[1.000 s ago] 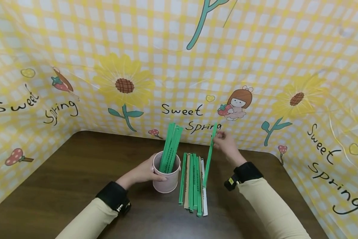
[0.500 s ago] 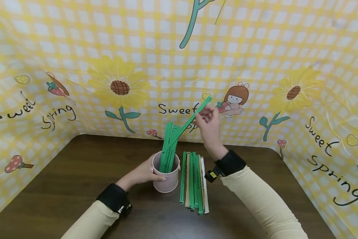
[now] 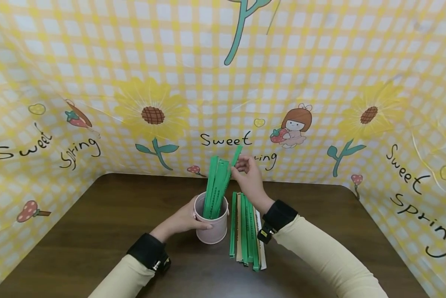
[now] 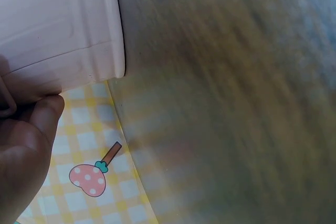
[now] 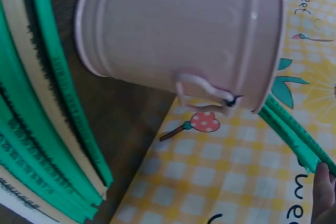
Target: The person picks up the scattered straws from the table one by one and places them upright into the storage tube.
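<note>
Right hand (image 3: 249, 176) pinching green strip (image 3: 233, 164) near top end, lowering into pink cup (image 3: 210, 227); left hand (image 3: 187, 218) wrapped round cup; strip probably light, stiff, slim; best pinched high.

Sleeves: both arms wore long sleeves of a pale beige, cream-like cloth, smooth, with soft folds near the elbows.
Left wrist band (image 3: 147, 253): a broad black band wrapped the end of the left sleeve; a small silver metal fitting showed on its near right edge.
Right wrist band (image 3: 279, 215): a matching broad black band closed the right sleeve.
Right wrist device (image 3: 263, 234): a small black block hung under the right band, with a yellow mark on it.
Left hand (image 3: 187, 216): bare, no glove or ring visible.
Right hand (image 3: 249, 179): bare, no glove or ring visible.
</note>
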Demonstrator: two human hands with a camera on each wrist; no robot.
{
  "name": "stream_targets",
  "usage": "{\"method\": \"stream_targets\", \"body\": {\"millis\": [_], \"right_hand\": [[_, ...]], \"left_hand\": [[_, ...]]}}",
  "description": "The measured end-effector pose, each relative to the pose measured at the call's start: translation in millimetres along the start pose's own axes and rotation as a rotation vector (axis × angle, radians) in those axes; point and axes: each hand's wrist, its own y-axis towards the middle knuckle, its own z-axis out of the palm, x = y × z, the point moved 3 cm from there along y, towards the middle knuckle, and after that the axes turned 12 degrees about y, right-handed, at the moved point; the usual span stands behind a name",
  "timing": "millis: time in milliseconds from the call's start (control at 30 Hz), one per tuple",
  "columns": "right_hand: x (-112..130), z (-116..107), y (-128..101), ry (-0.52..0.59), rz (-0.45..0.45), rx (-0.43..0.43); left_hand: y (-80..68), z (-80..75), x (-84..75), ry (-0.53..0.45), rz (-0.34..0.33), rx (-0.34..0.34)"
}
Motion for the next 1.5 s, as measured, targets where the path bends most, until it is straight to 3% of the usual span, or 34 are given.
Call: {"method": "stream_targets", "body": {"millis": [300,500,1067,1200,1367,1500], "right_hand": [[-17.5,5.0,-7.8,-0.01,0.08,0.09],[-26.2,9.1,-17.4,-0.128,0.093,0.146],[-35.1,8.8,-23.1,-0.176,0.15,0.206],[-37.2,-1.6,-24.3,-0.188,0.165,0.224],[-48.8,-31.0,-23.8,-0.253,0.203,0.198],[-67.8,-58.8,-28.0,-0.321,0.316,0.187]], "left_hand": [[-1.2,-2.0,-1.0,-0.002,-0.014,0.005],[-1.3,-0.4,-1.8,0.003,-0.015,0.015],[-0.6,-0.6,-1.5,0.014,-0.021,0.017],[0.5,0.4,-1.8,0.001,-0.007,0.017],[0.1,0.9,-0.9,0.002,-0.008,0.009],[-0.2,0.6,0.4,0.007,-0.001,0.009]]}}
